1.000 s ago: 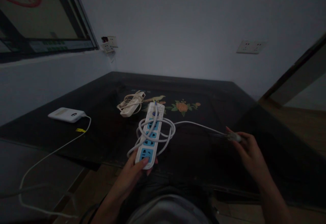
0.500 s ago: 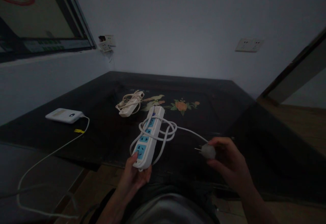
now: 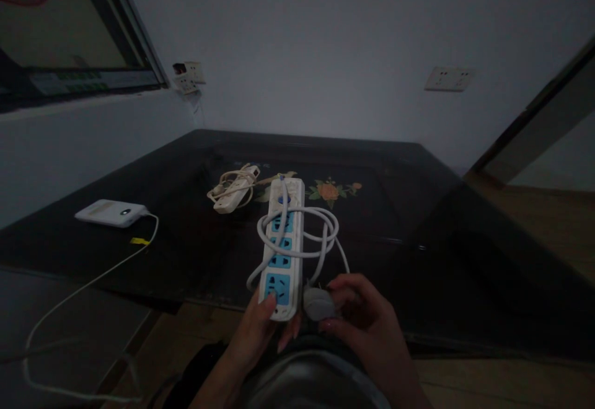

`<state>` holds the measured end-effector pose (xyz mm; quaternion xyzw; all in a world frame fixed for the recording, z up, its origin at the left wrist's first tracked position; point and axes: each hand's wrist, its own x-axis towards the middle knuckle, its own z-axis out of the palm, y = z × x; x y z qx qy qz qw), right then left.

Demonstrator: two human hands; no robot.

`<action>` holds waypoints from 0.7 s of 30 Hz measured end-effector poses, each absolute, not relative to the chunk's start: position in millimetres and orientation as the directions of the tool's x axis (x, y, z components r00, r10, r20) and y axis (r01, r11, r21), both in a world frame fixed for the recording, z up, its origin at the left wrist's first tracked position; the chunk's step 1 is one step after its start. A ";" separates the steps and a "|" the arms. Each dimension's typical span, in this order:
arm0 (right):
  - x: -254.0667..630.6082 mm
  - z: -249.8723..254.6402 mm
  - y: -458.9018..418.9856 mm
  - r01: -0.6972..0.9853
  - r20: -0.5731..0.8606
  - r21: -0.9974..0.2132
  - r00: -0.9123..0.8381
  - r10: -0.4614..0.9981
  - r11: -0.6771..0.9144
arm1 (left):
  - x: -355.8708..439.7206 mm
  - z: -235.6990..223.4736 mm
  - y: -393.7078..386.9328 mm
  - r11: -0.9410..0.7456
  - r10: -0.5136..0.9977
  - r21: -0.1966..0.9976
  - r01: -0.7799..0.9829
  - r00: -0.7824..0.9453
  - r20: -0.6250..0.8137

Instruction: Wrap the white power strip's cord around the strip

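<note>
My left hand (image 3: 261, 328) grips the near end of a white power strip (image 3: 297, 266) with blue socket faces, thumb on top and fingers beneath. The strip's white cord (image 3: 335, 226) lies looped over its middle. At the strip's right side, my right hand (image 3: 372, 316) is closed on the grey plug (image 3: 318, 304) at the cord's end. The plug sits close beside the strip's near end; whether the two touch, I cannot tell.
A second power strip (image 3: 231, 199), wrapped in its own cord, lies farther back on the dark table (image 3: 362, 241). To the left is a white device (image 3: 111, 212) with a thin cable (image 3: 88, 286) and yellow tag (image 3: 139, 241). Wall sockets (image 3: 449, 79) are behind.
My right hand has brought the plug leftward and slightly nearer, up to the strip. The strip in my left hand has shifted right and turned straighter, its socket face more toward me.
</note>
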<state>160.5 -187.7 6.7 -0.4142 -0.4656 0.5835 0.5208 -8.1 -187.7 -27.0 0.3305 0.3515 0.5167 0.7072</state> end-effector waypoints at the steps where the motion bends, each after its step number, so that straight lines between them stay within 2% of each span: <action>1: 158.5 4.7 -186.3 -0.284 -0.016 -0.958 -0.118 0.993 -0.049 | -6.9 -30.6 -187.9 0.222 0.967 0.840 -0.496 0.223 -0.125; 5: 152.0 -8.6 -182.3 -0.504 -0.087 -0.846 -0.191 0.978 -0.174 | -7.9 -51.9 -190.2 0.110 0.957 0.879 -0.464 0.289 0.033; 8: 149.8 -16.2 -183.5 -0.554 -0.123 -0.795 -0.251 0.960 -0.247 | -12.0 -66.8 -193.6 0.038 0.937 0.911 -0.410 0.331 0.110; 14: 155.2 -11.0 -186.4 -0.433 -0.044 -0.876 -0.362 0.931 -0.210 | -20.0 -76.7 -197.3 -0.051 0.940 0.927 -0.372 0.295 0.170; 17: 157.2 -8.6 -184.5 -0.387 0.004 -0.909 -0.383 0.924 -0.157 | -20.5 -71.0 -197.5 -0.051 0.948 0.942 -0.333 0.280 0.151; 21: 157.8 -9.0 -184.1 -0.302 -0.047 -0.937 -0.393 0.919 -0.177 | -12.0 -54.4 -199.5 0.003 0.984 0.946 -0.323 0.172 0.056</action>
